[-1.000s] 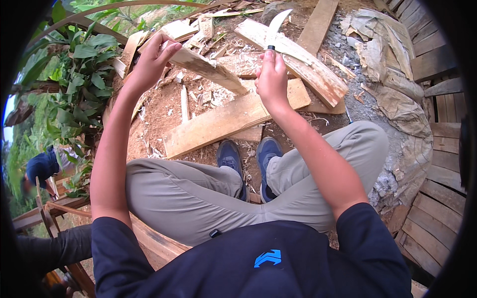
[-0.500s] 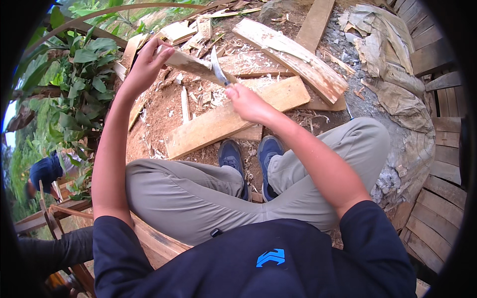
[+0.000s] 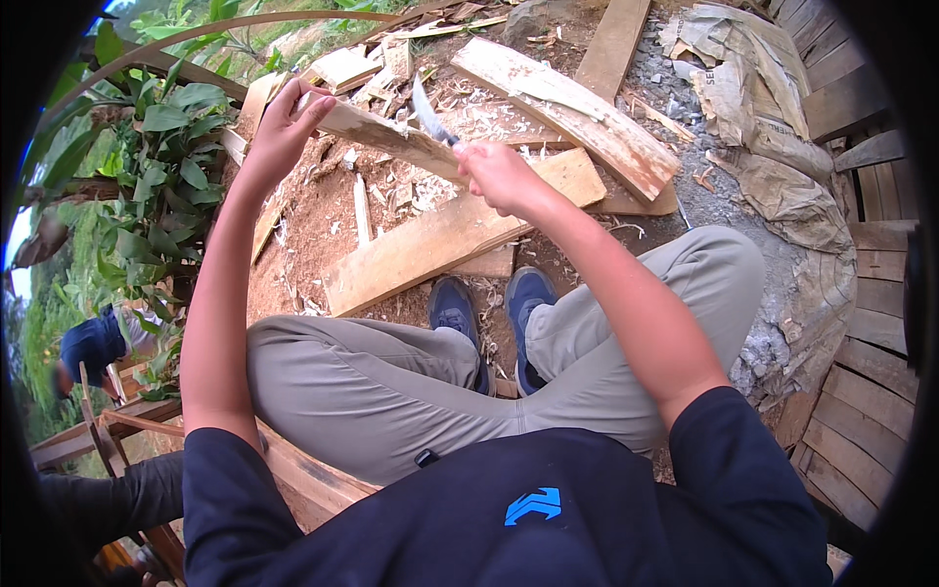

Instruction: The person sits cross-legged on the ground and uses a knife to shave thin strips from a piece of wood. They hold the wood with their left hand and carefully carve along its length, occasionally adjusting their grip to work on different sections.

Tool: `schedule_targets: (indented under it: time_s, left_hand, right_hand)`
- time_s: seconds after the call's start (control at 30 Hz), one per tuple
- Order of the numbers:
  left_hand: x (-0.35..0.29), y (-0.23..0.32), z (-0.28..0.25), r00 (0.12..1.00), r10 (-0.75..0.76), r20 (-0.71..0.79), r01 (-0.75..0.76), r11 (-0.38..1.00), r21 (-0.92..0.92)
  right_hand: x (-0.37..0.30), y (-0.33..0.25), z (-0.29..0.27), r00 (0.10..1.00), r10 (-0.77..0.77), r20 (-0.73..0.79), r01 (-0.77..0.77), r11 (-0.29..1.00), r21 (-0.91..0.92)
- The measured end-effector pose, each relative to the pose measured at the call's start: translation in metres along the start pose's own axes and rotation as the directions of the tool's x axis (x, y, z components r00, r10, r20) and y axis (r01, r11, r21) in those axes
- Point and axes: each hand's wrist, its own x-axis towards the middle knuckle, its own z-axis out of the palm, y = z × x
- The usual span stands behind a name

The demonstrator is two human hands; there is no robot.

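Note:
My left hand (image 3: pixel 291 122) is closed round the far left end of a narrow, rough-edged wooden board (image 3: pixel 381 135). The board slants down to the right and its lower end comes near the plank on the ground. In my right hand (image 3: pixel 497 174) is a knife (image 3: pixel 426 108) with a curved blade, its dark handle mostly hidden by my fingers. The blade points up and away, just above the board's upper edge and apart from it. Below both hands lies a flat, pale plank (image 3: pixel 430 249) among wood shavings.
A thick, half-stripped timber (image 3: pixel 577 122) lies beyond my right hand. Farther off are another plank (image 3: pixel 616 44) and wood offcuts (image 3: pixel 347 67). Crumpled sacks (image 3: pixel 758 127) and a slatted wooden wall (image 3: pixel 861 421) stand right; plants (image 3: pixel 161 176) and a person in a dark cap (image 3: pixel 93 344) are left.
My right hand has shifted slightly right and up, and the knife's blade has lifted off the board, tipping farther left. My left hand still holds the board's end, almost unmoved.

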Motion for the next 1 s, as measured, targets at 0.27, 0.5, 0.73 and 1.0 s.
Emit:
schedule_targets:
  time_s: [0.27,0.5,0.73,1.0]
  left_hand:
    - [0.001,-0.002,-0.001,1.0,-0.004,-0.01,0.004,0.998,0.07]
    - [0.004,0.003,0.007,1.0,-0.02,-0.021,0.02,0.999,0.031]
    - [0.002,-0.006,-0.004,0.997,-0.081,-0.008,0.081,0.997,0.002]
    - [0.004,-0.012,-0.001,1.0,-0.004,-0.001,0.004,0.999,0.049]
  right_hand:
    - [-0.01,0.004,0.029,0.975,0.093,0.201,-0.08,0.994,-0.072]
    - [0.011,0.015,-0.006,0.97,-0.098,-0.221,0.08,0.993,-0.089]
    - [0.01,0.012,0.013,0.935,-0.111,-0.337,0.175,0.971,0.165]
    - [0.02,0.032,0.039,0.956,-0.08,-0.282,0.112,0.989,0.099]
